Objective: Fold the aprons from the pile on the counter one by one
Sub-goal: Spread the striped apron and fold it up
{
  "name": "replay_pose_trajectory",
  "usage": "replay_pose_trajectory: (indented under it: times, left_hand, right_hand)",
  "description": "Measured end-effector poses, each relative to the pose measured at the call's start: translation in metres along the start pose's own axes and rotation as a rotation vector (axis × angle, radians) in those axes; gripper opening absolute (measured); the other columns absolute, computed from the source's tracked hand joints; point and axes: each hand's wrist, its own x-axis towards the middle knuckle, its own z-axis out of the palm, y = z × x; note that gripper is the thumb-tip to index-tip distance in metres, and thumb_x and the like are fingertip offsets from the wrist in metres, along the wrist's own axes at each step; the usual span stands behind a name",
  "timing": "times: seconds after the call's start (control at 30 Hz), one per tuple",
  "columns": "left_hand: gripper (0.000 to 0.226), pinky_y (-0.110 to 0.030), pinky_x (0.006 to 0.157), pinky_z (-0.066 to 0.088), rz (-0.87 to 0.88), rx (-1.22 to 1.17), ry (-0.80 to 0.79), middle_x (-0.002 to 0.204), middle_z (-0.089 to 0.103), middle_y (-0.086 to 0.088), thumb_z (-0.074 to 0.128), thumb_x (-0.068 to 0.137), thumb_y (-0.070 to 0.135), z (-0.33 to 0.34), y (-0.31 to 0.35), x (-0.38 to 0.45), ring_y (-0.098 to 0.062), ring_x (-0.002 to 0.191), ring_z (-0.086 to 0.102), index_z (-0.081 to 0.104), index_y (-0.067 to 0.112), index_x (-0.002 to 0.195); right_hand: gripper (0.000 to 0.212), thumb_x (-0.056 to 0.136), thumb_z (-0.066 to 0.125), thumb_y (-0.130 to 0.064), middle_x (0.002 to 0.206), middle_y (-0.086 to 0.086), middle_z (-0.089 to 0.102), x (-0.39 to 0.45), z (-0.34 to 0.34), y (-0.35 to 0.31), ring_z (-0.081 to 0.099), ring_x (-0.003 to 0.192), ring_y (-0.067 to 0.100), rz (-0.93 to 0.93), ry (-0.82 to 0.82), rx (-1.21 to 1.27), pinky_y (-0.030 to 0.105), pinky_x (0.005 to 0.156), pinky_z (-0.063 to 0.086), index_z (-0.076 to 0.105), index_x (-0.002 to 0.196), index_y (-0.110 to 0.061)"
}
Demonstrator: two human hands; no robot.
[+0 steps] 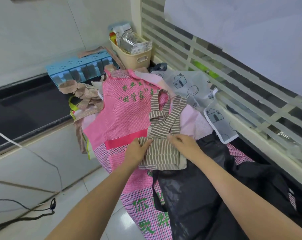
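A brown-and-white striped apron (161,153) lies folded small on top of the pile, its straps (165,116) trailing away from me. My left hand (138,149) grips its left edge, thumb on top. My right hand (184,142) pinches its upper right corner. Under it spreads a pink apron (122,111) with green lettering. A black apron (207,196) lies crumpled to the right, near me. A translucent white apron (190,82) with house drawings lies at the back right. A brown dotted apron (84,96) is bunched at the left.
A blue spice-box rack (77,70) and a beige basket (134,56) of jars stand at the back by the tiled wall. A barred window (233,66) runs along the right. A dark sink (30,108) lies to the left; cables hang at lower left.
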Motion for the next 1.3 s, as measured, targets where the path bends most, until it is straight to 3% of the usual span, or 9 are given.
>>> replay_pose_trajectory:
  times: [0.07,0.2,0.57,0.7,0.77,0.83,0.97,1.17,1.3]
  left_hand:
    - [0.048,-0.032,0.077,0.043,-0.014,0.021,0.025,0.095,0.056,-0.006,0.049,0.092,0.048,0.001,0.002,0.000,-0.025,0.093,0.057,0.052,0.003,0.107]
    - [0.046,-0.031,0.074,0.040,-0.084,-0.004,0.127,0.095,0.058,-0.008,0.044,0.095,0.047,0.011,0.006,-0.004,-0.022,0.082,0.052,0.052,0.003,0.104]
    - [0.046,-0.033,0.072,0.038,-0.068,0.164,0.074,0.108,0.053,-0.014,0.033,0.100,0.043,0.010,0.002,0.004,-0.026,0.089,0.053,0.043,0.000,0.114]
    - [0.040,-0.038,0.085,0.046,0.581,0.482,0.176,0.117,0.049,-0.013,0.036,0.095,0.036,-0.007,-0.003,0.009,-0.028,0.103,0.051,0.050,0.004,0.115]
    - [0.049,-0.042,0.088,0.050,0.993,0.544,0.018,0.117,0.056,-0.012,0.033,0.093,0.045,-0.016,-0.014,0.008,-0.027,0.104,0.055,0.052,0.007,0.117]
    - [0.070,-0.045,0.097,0.045,1.174,0.790,-0.138,0.125,0.057,-0.013,0.025,0.090,0.062,-0.018,-0.026,0.004,-0.026,0.111,0.057,0.044,0.007,0.128]
    - [0.103,-0.044,0.119,0.007,0.969,1.125,-0.431,0.157,0.008,-0.015,0.050,0.083,0.064,-0.016,-0.020,0.003,-0.028,0.144,0.011,0.000,0.002,0.149]
    - [0.100,-0.035,0.113,0.019,0.981,1.019,-0.565,0.147,0.028,-0.013,0.068,0.075,0.046,-0.018,0.004,0.031,-0.027,0.132,0.028,0.014,0.003,0.148]
    - [0.101,-0.032,0.112,0.017,0.899,0.942,-0.681,0.151,0.024,-0.014,0.073,0.075,0.041,-0.025,0.019,0.042,-0.030,0.134,0.028,0.014,0.005,0.148]
  right_hand:
    - [0.047,0.094,0.044,-0.053,0.109,0.002,0.057,-0.007,0.003,0.001,0.052,0.102,0.016,0.089,0.078,0.269,0.027,0.086,0.038,0.058,0.114,-0.014]
    - [0.059,0.091,0.051,-0.051,0.127,0.011,0.046,-0.018,0.033,0.001,0.048,0.116,0.027,0.068,0.251,0.077,0.034,0.094,0.039,0.044,0.128,-0.007]
    - [0.028,0.103,0.031,-0.020,0.103,0.019,0.063,-0.008,0.070,0.014,0.059,0.089,0.035,0.181,0.505,-0.025,0.036,0.069,0.043,0.052,0.104,-0.001]
    - [0.025,0.094,0.048,-0.010,0.117,0.015,0.052,-0.013,0.057,0.005,0.053,0.100,0.033,0.083,0.534,-0.325,0.043,0.077,0.045,0.050,0.119,-0.008]
    - [0.028,0.080,0.063,-0.007,0.105,0.011,0.057,-0.018,0.050,0.004,0.055,0.093,0.029,-0.156,0.677,-0.499,0.041,0.074,0.048,0.059,0.108,-0.010]
    - [0.017,0.083,0.053,-0.019,0.098,0.006,0.058,-0.027,0.047,0.004,0.054,0.087,0.022,-0.450,0.653,-0.600,0.035,0.072,0.049,0.061,0.095,-0.012]
    - [0.021,0.090,0.045,-0.025,0.091,0.004,0.058,-0.027,0.047,-0.001,0.057,0.082,0.022,-0.529,0.286,-0.642,0.033,0.073,0.047,0.060,0.091,-0.011]
    - [0.026,0.094,0.052,-0.014,0.111,0.016,0.059,0.046,0.025,-0.051,0.057,0.100,0.030,0.014,0.385,-0.100,0.035,0.082,0.046,0.054,0.114,0.001]
    - [0.055,0.087,0.061,-0.024,0.138,0.017,0.031,0.063,0.035,-0.071,0.032,0.128,0.035,-0.067,0.389,-0.524,0.044,0.104,0.035,0.039,0.138,-0.015]
